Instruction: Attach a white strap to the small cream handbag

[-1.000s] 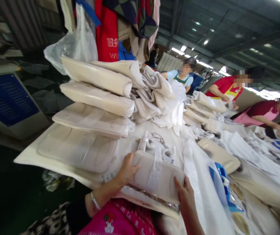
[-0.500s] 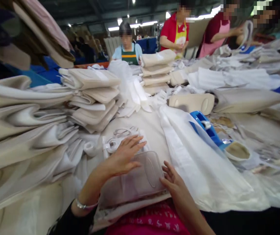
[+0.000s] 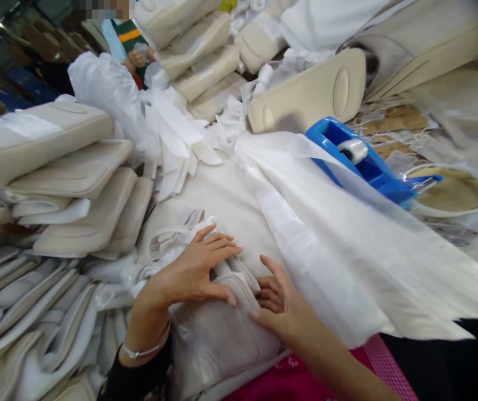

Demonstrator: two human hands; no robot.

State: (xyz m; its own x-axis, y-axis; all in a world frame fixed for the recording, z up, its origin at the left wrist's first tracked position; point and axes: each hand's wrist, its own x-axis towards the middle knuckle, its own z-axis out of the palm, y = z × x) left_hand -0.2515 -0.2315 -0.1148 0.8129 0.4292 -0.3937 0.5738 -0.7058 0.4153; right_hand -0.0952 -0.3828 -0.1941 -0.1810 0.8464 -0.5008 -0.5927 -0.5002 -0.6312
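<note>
A beige padded panel in clear plastic (image 3: 218, 345) lies at the bottom middle of my view. My left hand (image 3: 189, 273) closes over its upper end, with the thumb on the wrapped surface. My right hand (image 3: 283, 312) grips the panel's right edge from the other side, its fingertips close to my left hand. Crumpled white plastic film (image 3: 167, 245) sits just above my left hand. A broad white plastic sheet (image 3: 326, 239) lies to the right of my right hand. The panel's lower end is partly blurred.
A blue tape dispenser (image 3: 356, 156) lies on the white sheet, next to a loose beige padded panel (image 3: 306, 92). Stacked padded panels (image 3: 76, 195) rise at the left. A co-worker's hand (image 3: 136, 57) shows at the top.
My view has swung and tilted. Both hands have drawn together from flat, spread positions and now close on the panel's upper end, with plastic gathered around it.
</note>
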